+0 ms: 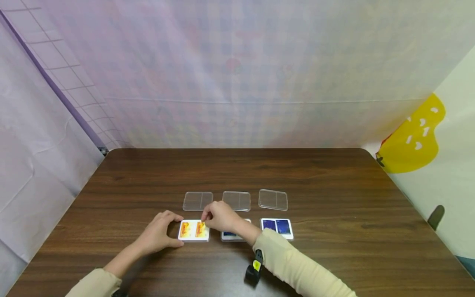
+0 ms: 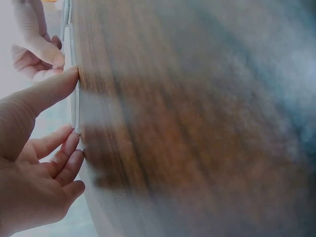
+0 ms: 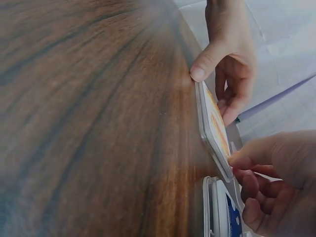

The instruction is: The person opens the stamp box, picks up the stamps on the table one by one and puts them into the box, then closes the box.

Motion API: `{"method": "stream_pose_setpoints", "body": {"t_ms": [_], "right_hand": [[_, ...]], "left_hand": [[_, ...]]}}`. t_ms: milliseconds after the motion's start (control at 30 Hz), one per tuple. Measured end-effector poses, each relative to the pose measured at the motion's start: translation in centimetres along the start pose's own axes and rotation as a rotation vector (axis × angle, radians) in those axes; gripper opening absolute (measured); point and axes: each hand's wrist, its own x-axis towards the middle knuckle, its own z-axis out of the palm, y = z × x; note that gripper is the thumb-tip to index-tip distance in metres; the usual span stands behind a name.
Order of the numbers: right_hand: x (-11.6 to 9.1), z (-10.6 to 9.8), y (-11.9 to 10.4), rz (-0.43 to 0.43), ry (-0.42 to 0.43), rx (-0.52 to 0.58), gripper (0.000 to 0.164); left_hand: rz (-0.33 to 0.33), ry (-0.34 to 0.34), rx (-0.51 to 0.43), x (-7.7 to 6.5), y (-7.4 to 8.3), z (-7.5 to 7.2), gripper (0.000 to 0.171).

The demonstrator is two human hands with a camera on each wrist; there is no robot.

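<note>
A flat white-and-clear case (image 1: 193,239) lies on the table, with two orange-and-yellow printed cards (image 1: 185,229) side by side on it. My left hand (image 1: 158,233) holds this case at its left end, thumb on the near corner and forefinger on the far one. My right hand (image 1: 223,216) pinches the far edge of the right-hand card, thumb against forefinger; the right wrist view shows the thumb tip on that edge. Under my right wrist is a second case (image 1: 233,239) with dark blue cards, partly hidden. A third case (image 1: 277,236) bears two dark blue cards (image 1: 284,226).
Three clear lids, left (image 1: 198,201), middle (image 1: 237,201) and right (image 1: 273,199), lie in a row behind the cases. The brown wooden table (image 1: 319,181) meets a pale curtain (image 1: 237,74) at its back edge. A black wrist strap (image 1: 258,258) is on my right sleeve.
</note>
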Motion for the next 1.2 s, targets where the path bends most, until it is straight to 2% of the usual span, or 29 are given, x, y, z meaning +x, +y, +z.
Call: {"method": "stream_pose_setpoints", "body": {"t_ms": [333, 600, 633, 800, 933, 1100, 1200], "right_hand": [[-0.1, 0.0, 0.1, -0.019, 0.025, -0.009, 0.009], [0.4, -1.1, 1.2, -0.086, 0.111, 0.098, 0.006], [0.8, -1.0, 1.9, -0.115, 0.129, 0.108, 0.007], [1.8, -1.6, 2.8, -0.123, 0.169, 0.163, 0.012], [2.4, -2.1, 2.7, -0.062, 0.170, 0.147, 0.028], [3.3, -2.0, 2.8, 0.000, 0.150, 0.054, 0.051], [3.8, -1.8, 2.8, 0.052, 0.110, -0.001, 0.060]], "left_hand": [[-0.011, -0.006, -0.004, 0.0, 0.0, 0.0, 0.058], [-0.025, -0.016, -0.016, -0.1, 0.1, 0.1, 0.058], [-0.028, -0.016, -0.018, -0.1, 0.1, 0.1, 0.058], [-0.022, -0.016, -0.020, -0.1, 0.0, 0.1, 0.058], [-0.025, -0.022, -0.025, -0.1, 0.1, 0.0, 0.058], [-0.018, -0.019, -0.015, -0.1, 0.1, 0.0, 0.058], [-0.019, -0.020, -0.015, -0.1, 0.2, 0.1, 0.058]]}}
